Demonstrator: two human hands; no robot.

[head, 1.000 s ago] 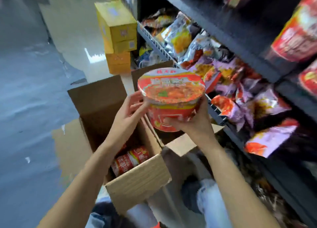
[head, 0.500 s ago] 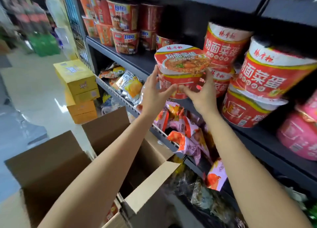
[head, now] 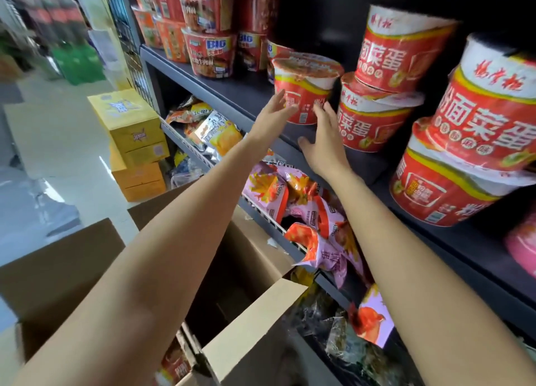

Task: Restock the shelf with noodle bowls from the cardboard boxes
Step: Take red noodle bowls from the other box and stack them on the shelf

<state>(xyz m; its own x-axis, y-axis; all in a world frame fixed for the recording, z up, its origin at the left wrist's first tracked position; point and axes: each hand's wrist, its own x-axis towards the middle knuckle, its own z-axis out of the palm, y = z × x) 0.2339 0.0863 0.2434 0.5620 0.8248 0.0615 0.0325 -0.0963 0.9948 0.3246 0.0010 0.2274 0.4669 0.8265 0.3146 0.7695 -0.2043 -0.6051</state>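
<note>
The cardboard box (head: 255,321) runs off the bottom edge, its contents mostly hidden by arms.

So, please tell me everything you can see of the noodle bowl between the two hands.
The noodle bowl is red with a yellow band, a white rim and a printed lid. It looks like coated paper or plastic. It stands upright on the dark shelf, left of two stacked bowls. The left hand and right hand reach it with straight fingers.

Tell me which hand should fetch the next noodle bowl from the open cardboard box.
Left, probably. The left hand is open beside the shelved noodle bowl, and its arm passes above the open cardboard box. The right hand is further toward the shelf.
</note>
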